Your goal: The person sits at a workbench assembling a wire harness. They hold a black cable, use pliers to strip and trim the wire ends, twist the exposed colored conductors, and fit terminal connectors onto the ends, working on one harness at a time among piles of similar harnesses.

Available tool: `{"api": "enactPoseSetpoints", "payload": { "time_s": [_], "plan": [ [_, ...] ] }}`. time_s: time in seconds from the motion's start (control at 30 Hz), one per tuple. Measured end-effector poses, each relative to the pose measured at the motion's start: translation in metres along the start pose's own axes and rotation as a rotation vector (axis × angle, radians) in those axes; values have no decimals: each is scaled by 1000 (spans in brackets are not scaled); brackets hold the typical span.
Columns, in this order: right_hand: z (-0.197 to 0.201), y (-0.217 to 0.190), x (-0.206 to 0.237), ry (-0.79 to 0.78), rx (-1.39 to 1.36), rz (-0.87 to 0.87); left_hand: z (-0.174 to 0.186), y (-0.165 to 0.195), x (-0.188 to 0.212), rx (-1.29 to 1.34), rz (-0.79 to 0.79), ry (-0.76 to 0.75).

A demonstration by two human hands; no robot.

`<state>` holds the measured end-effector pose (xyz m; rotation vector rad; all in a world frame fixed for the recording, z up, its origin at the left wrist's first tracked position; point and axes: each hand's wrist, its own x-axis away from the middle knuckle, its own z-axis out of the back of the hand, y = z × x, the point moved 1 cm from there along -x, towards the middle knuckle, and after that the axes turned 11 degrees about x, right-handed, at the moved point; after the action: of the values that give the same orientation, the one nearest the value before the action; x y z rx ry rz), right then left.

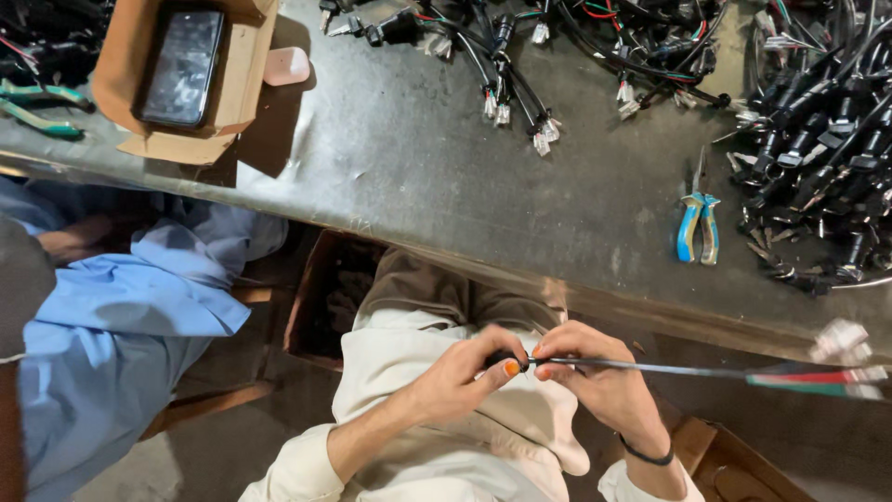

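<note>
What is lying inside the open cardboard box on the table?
Inside the cardboard box lies a dark phone, screen up. What is under the phone cannot be seen. A pink case sits just outside the box.

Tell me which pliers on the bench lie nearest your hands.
The blue-and-yellow-handled pliers, lying alone on the bench right of centre. The green-handled pliers sit at the far left edge, beside the cardboard box.

On the bench [418,167], a phone [183,67] lies in a box [139,56] upper left; pliers [698,226] lie right, beside a heap of connectors [818,158].

dim overhead light, table glare, blurred curved edges
</note>
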<state>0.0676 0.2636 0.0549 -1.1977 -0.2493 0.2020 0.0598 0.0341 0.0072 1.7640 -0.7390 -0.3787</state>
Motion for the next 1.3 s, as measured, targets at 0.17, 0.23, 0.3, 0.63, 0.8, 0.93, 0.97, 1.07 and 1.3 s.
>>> {"api": "enactPoseSetpoints", "payload": {
  "time_s": [0.17,0.23,0.3,0.63,0.8,0.93,0.97,1.07,1.3],
  "plan": [
    [-3,-22,-1,64,341,299,8,0,-5,206,-42,-18],
    [-4,-29,-2,86,344,279,9,5,-6,134,-66,-28],
    [-5,-34,-3,114,329,233,9,11,-6,65,-86,-47],
    [-10,-21,9,111,455,310,15,33,-9,-180,-134,-89],
    [-15,21,6,102,241,366,13,26,-6,-34,-69,-105],
    [-48,46,4,275,-416,296,-5,10,-10,134,-242,-17],
    [-62,49,5,338,-560,253,-11,5,-13,194,-282,47],
    [-84,50,8,512,-313,125,-16,-8,-22,207,-271,249],
    [-48,62,8,391,-90,17,-3,-14,-34,863,127,-45]
  ]
}}
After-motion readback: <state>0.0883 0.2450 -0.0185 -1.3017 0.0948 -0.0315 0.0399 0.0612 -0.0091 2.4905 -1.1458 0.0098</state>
